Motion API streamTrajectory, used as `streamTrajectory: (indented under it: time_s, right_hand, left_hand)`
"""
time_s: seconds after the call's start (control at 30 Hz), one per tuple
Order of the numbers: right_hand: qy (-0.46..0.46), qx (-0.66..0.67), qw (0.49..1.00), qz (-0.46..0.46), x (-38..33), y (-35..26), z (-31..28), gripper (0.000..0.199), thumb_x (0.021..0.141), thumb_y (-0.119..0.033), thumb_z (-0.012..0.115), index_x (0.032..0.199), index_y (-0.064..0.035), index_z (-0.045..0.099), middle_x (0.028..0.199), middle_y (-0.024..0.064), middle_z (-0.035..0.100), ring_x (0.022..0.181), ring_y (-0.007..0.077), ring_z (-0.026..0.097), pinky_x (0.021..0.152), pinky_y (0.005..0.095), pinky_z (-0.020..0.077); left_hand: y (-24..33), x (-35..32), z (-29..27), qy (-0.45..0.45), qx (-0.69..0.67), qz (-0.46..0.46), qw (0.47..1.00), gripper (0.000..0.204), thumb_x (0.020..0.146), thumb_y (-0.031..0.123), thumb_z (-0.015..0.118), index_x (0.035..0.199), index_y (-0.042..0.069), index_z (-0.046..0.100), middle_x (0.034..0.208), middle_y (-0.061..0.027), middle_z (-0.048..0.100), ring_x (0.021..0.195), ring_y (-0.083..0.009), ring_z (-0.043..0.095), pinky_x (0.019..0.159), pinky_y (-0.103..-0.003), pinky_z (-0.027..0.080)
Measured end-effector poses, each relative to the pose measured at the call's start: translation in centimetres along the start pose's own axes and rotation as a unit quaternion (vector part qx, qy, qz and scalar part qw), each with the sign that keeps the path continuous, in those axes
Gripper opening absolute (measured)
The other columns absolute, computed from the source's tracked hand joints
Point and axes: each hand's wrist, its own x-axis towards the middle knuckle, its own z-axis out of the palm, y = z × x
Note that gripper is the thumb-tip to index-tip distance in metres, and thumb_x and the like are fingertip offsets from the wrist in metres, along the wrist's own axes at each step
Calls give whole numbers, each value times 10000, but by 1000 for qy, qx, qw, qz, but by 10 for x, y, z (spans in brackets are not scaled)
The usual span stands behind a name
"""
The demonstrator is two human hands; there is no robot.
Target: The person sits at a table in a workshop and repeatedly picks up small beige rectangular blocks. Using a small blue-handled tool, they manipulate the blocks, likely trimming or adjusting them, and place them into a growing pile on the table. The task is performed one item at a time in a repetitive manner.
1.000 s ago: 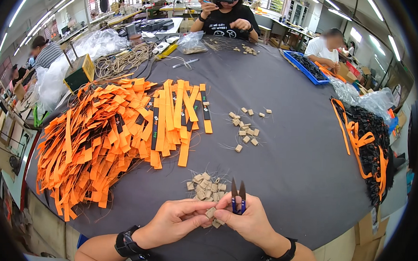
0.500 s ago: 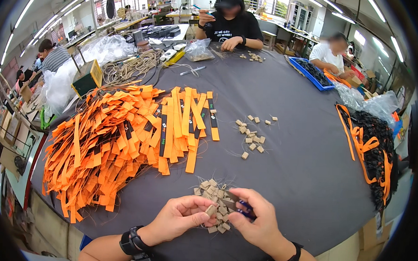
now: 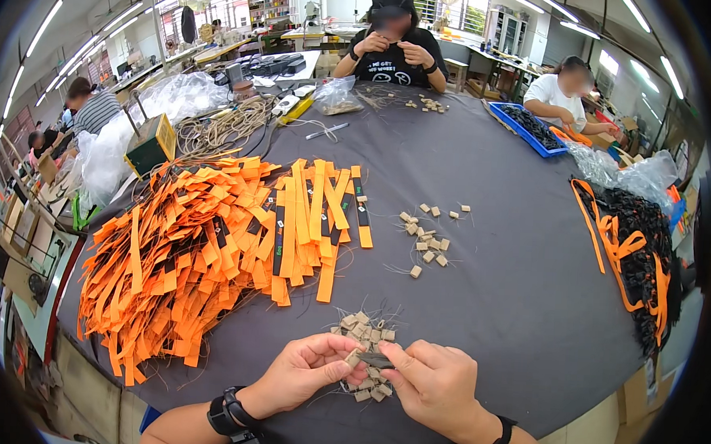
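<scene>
My left hand pinches a small beige fabric loop between thumb and fingers. Closed around a pair of thread snips is my right hand; the dark blades of the snips point left and reach the loop's edge, while the handles are hidden in my palm. Below and beyond both hands lies a heap of similar beige loops with loose thread ends. Farther out on the dark tablecloth is a second scatter of beige loops.
A big pile of orange and black straps covers the table's left. Black and orange pieces lie along the right edge, near a blue tray. Across the table sits a person; a green-yellow box and rope stand behind the straps.
My right hand has rolled over, bringing the snips' blades level and against the loop. My left hand stays nearly in place. The person opposite has raised both hands.
</scene>
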Motion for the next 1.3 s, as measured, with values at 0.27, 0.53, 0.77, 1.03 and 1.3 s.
streamTrajectory:
  time_s: [0.27, 0.53, 0.77, 1.03, 1.3]
  right_hand:
    - [-5, -6, 1000, -2, 2, -1, 0, 311, 708, -191, 757, 1004, -124, 690, 642, -12, 516, 508, 165, 518, 448, 299, 391]
    - [-6, 62, 997, 37, -1, -1, 5, 308, 722, -146, 754, 1021, -109, 692, 646, 10, 513, 511, 178, 518, 459, 296, 404]
    - [-14, 144, 985, 94, -5, -3, 14, 279, 755, -94, 738, 1030, -80, 690, 651, 31, 516, 501, 161, 497, 468, 281, 402]
    - [-9, 81, 994, 76, -1, -5, 3, 269, 723, -124, 754, 986, -107, 701, 642, 19, 527, 482, 174, 514, 448, 286, 404]
    - [-4, 22, 1000, 16, 4, -11, 0, 297, 713, -183, 765, 993, -113, 695, 632, -1, 510, 472, 161, 497, 439, 286, 392]
  left_hand:
    - [2, -1, 0, -15, -4, -1, 1000, 280, 952, 73, 553, 1211, -29, 523, 1064, -149, 647, 991, -217, 645, 897, -355, 524]
    - [-1, -1, -2, -34, -17, 0, 999, 295, 963, 67, 534, 1239, -32, 504, 1095, -137, 633, 1013, -205, 634, 910, -327, 513]
    - [-1, -3, -1, -32, -38, 7, 999, 287, 961, 58, 533, 1234, -29, 506, 1100, -148, 633, 1012, -209, 634, 910, -332, 515]
    - [0, -2, 0, -11, -25, 15, 1000, 273, 944, 72, 566, 1196, -23, 524, 1061, -154, 645, 981, -232, 653, 890, -366, 530]
    - [1, -1, 0, -27, -15, 17, 999, 284, 958, 44, 532, 1228, -39, 502, 1116, -127, 622, 1018, -186, 629, 913, -320, 514]
